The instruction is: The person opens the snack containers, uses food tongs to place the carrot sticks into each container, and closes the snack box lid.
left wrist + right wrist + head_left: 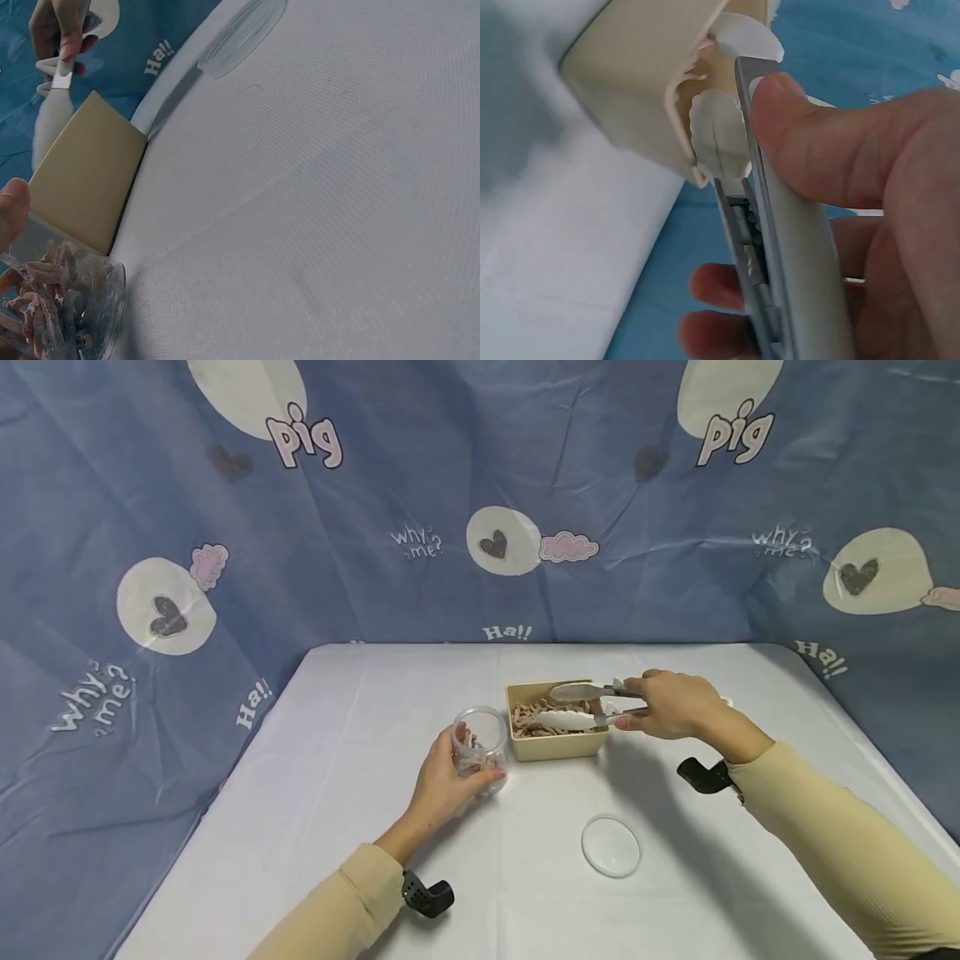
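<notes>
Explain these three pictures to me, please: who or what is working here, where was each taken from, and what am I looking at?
There is no machine here, just a person working bare-handed. The wide picture comes from a camera on their head, looking forward and down. The other two come from the left wrist camera and the right wrist camera, each watching its own hand's work.

On the white table stands a cream box of brownish strips. Nearer the person lies a clear round lid.

The left hand holds a clear jar with similar strips inside. The right hand grips tongs, their pale ends at the box's opening; whether they pinch anything, I cannot tell.
</notes>
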Available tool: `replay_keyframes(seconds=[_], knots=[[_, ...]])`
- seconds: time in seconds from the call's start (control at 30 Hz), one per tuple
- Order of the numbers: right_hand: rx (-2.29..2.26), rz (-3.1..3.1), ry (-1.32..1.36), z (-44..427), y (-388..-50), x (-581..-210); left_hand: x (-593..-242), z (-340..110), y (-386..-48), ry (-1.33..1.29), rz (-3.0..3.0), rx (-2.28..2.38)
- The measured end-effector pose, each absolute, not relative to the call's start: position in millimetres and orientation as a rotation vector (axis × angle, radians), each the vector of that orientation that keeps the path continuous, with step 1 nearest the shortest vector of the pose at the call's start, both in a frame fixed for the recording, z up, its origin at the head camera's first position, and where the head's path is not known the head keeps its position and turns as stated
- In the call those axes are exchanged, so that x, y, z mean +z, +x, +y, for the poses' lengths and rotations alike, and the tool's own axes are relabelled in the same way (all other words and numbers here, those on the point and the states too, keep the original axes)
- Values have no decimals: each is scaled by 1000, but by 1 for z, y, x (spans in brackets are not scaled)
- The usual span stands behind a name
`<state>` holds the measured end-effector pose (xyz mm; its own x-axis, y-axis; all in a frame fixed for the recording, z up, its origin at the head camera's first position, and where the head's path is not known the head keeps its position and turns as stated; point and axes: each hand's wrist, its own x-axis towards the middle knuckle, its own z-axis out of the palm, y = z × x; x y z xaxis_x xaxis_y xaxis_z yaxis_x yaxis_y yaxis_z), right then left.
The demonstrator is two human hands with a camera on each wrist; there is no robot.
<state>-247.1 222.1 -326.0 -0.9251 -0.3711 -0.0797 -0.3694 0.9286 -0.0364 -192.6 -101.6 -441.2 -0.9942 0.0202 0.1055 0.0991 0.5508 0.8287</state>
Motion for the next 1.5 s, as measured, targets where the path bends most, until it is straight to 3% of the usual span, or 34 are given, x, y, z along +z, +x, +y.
replay_keyframes(seconds=[0.57,1.5], knots=[[12,3019,-829,215,-265,-341,-439,-102,-194,-108,-2687,-1410],[-168,3033,-789,218,-262,-354,-440,-98,-193,-103,-2707,-1423]])
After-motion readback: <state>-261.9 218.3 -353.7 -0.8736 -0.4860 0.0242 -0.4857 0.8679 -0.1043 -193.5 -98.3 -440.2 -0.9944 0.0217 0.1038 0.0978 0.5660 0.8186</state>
